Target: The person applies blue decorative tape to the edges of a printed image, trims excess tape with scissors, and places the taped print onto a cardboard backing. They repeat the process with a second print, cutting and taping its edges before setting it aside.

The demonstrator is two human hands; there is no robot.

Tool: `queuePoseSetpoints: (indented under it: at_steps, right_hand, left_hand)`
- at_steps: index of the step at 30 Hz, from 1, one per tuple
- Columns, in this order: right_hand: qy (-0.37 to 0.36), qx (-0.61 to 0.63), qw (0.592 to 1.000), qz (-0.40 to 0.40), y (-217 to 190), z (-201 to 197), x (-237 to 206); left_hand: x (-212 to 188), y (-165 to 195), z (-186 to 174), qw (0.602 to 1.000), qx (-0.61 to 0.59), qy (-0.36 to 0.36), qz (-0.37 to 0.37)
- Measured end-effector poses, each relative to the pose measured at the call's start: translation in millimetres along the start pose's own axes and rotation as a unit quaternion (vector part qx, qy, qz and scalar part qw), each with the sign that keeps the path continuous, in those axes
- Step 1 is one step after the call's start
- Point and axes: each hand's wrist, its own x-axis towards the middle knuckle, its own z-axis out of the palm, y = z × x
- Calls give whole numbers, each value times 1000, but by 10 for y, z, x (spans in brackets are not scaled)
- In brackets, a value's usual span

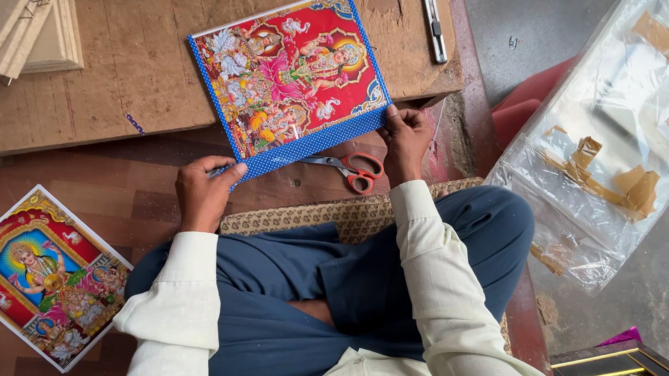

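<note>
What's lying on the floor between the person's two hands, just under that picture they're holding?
A pair of scissors with orange-red handles lies between the left hand and the right hand, just below the blue-bordered picture, as the head view shows.

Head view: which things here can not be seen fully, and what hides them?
- Scissors: blade tips hidden under the blue-edged picture.
- Left hand and right hand: fingertips behind the picture's lower edge.
- Second picture: left corner cut off by the frame edge.
- Stacked boards: cut off at the top edge.
- Utility knife: top end cut off.
- Dark frame: cut off at the bottom.
</note>
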Motion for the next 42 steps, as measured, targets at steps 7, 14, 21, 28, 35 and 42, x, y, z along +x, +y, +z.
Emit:
queuePoseSetpoints:
  at_steps: [7, 14, 21, 28, 35, 42]
  right_hand:
    - [-5, 9, 1000, 6, 24, -1, 27]
    - [-5, 11, 1000, 12, 45, -24, 48]
    - [16, -13, 1000, 12, 131, -67, 106]
    - [10, -5, 1000, -10, 210, -74, 238]
    - [-20, -60, 998, -29, 134, 33, 89]
    - [-26, -66, 997, -35, 77, 104, 30]
  left_hand:
    - [7, 25, -5, 1000, -6, -4, -6]
    - [-15, 18, -13, 1000, -6, -2, 8]
    - [-18, -84, -3, 1000, 0, 1, 6]
    - [2, -331, 90, 991, 51, 36, 118]
    - [58, -251, 80, 994, 49, 69, 65]
    - [78, -166, 25, 994, 51, 78, 59]
